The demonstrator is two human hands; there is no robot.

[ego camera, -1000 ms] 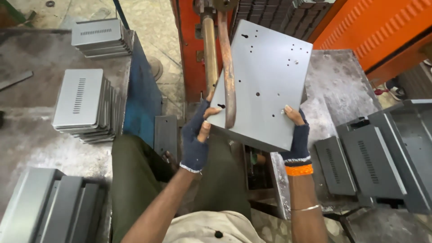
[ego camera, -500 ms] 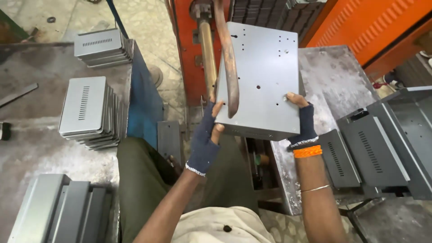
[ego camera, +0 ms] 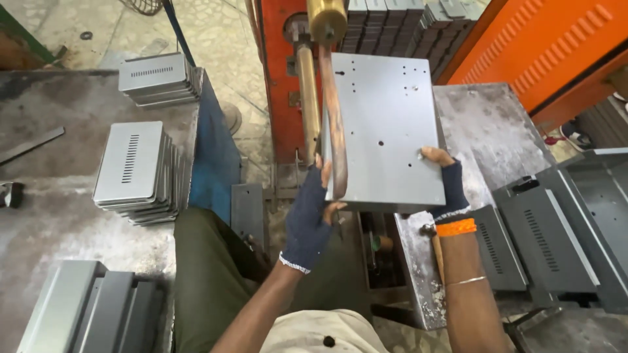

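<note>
A: What is nearest the camera?

B: The person's lap and forearms. The left hand [ego camera: 307, 219], in a dark fingerless glove, is closed on the lower left edge of a flat grey metal panel [ego camera: 386, 131], thumb on its face. The right hand [ego camera: 446, 183], gloved the same way with an orange cuff at the wrist, is clamped on the panel's lower right corner.

A: Where does the panel sit?

B: It is held up in front of the person, between the two hands, its drilled face toward the camera. A curved copper arm [ego camera: 335, 124] of an orange-red welding machine [ego camera: 282, 78] crosses the panel's left edge, with a brass fitting [ego camera: 327, 18] above it.

A: And around that?

B: To the left, a grey worktop [ego camera: 59, 216] carries stacks of slotted grey covers [ego camera: 134, 167], with another stack [ego camera: 157, 78] farther back. To the right, a second metal worktop [ego camera: 490, 124] and open grey casings [ego camera: 562, 229]. Farthest off, rows of stacked grey parts [ego camera: 392, 19] sit behind the machine.
</note>
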